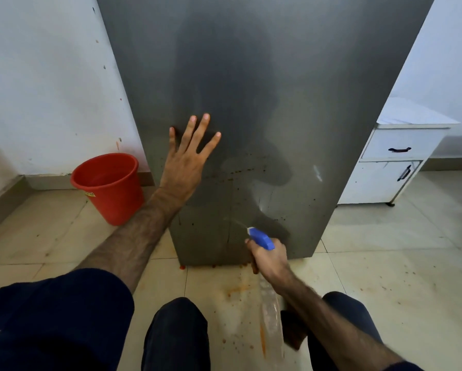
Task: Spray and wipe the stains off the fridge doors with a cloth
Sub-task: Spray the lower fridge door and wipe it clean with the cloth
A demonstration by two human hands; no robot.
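Head view shows us crouched before the fridge door (251, 76), a grey panel with brown stains (240, 171) in a band across its lower part and more specks below. Our left hand (183, 167) is flat on the door, its fingers (197, 129) straight and spread apart, holding nothing. Our right hand (268, 259) grips the neck of the spray bottle (262, 238), fingers curled around it, and the blue nozzle points at the low part of the door, near but not touching. We see no cloth in this view, so the wiping is not yet possible; we judge we are in the spraying step. Some risks come from here. The nozzle aims below the main band of stains, so the spray may miss it. Liquid may run down to the floor (385, 250), which already has orange marks, and make it slippery under our knees. The left hand may also leave new prints on the metal. A red bucket (109, 186) stands beside the fridge, and a white cabinet (393, 167) on the other side.
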